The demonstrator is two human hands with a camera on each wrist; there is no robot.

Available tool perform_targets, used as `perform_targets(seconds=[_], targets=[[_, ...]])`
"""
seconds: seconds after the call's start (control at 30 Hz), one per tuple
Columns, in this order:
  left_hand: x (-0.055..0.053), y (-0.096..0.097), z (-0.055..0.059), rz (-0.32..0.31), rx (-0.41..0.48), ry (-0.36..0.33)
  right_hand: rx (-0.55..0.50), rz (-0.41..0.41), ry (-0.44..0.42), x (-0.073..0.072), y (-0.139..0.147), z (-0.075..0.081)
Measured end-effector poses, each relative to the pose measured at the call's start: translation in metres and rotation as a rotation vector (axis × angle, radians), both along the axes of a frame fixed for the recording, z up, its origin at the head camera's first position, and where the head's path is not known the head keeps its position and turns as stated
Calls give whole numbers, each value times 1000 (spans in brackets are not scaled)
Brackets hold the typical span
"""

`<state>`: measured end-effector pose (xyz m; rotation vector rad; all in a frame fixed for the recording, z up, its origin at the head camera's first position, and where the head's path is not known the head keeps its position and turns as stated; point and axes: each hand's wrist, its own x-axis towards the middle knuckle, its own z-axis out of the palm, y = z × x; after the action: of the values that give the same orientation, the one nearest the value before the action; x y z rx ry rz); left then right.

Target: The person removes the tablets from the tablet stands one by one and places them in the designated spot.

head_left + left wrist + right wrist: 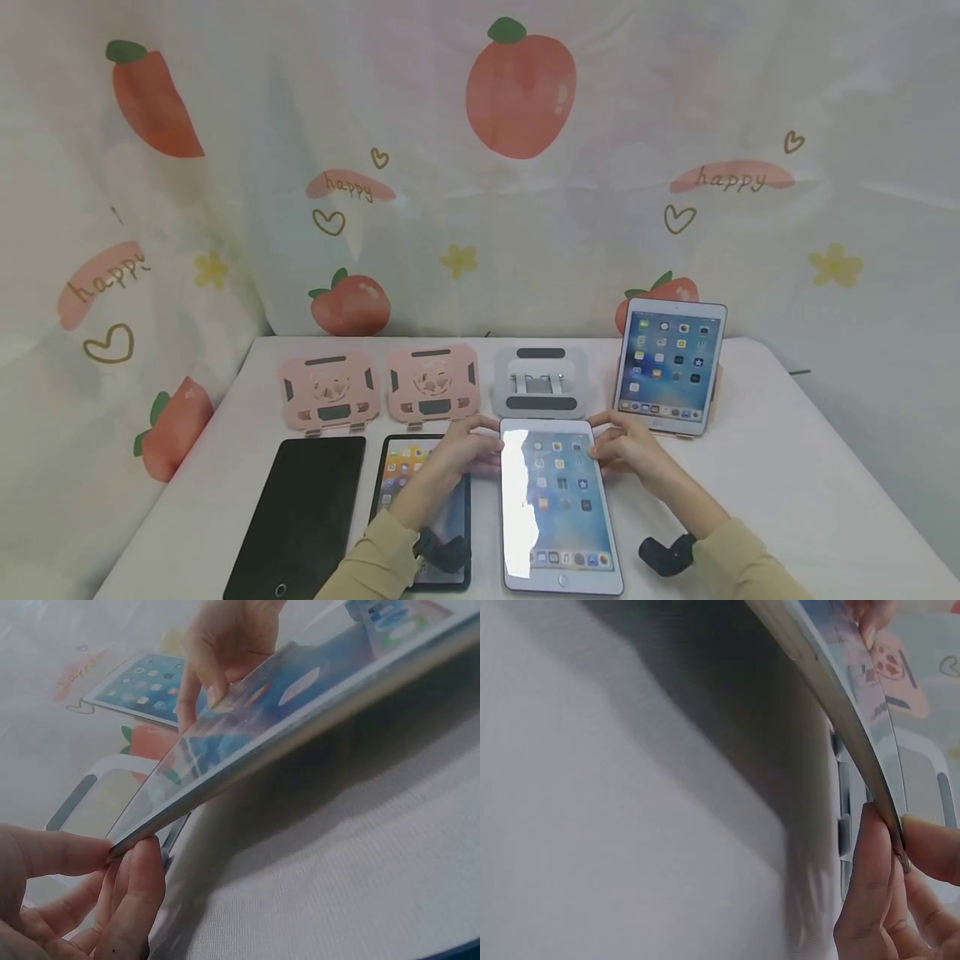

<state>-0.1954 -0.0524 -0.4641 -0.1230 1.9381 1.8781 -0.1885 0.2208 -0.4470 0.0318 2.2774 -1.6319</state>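
A white tablet (562,508) with a lit screen of app icons is in both hands, and its far end is lifted off the table. My left hand (467,450) pinches its upper left edge between thumb and fingers. On the opposite edge, my right hand (628,448) pinches the upper right corner area. Both wrist views show a shadowed gap beneath the tablet, and the left thumb (60,851) lies on its glass side. Just beyond the tablet's far end stands a grey-white tablet stand (542,383) with dark pads.
Two pink stands (330,390) are in the back row at left. Another white tablet (670,367) leans on a stand at back right. A black-screened tablet (300,517) lies at front left, beside a dark-framed lit tablet (390,467) partly under my left forearm. A printed curtain (517,250) hangs behind.
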Motion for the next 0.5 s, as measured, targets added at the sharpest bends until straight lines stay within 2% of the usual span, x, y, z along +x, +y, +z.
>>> perform_targets(seconds=[0.17, 0.5], targets=[[2, 0, -1, -14, -7, 12, 1, -12, -11, 2, -1, -1], [5, 5, -6, -19, -137, 63, 46, -27, -8, 7, -1, -6]])
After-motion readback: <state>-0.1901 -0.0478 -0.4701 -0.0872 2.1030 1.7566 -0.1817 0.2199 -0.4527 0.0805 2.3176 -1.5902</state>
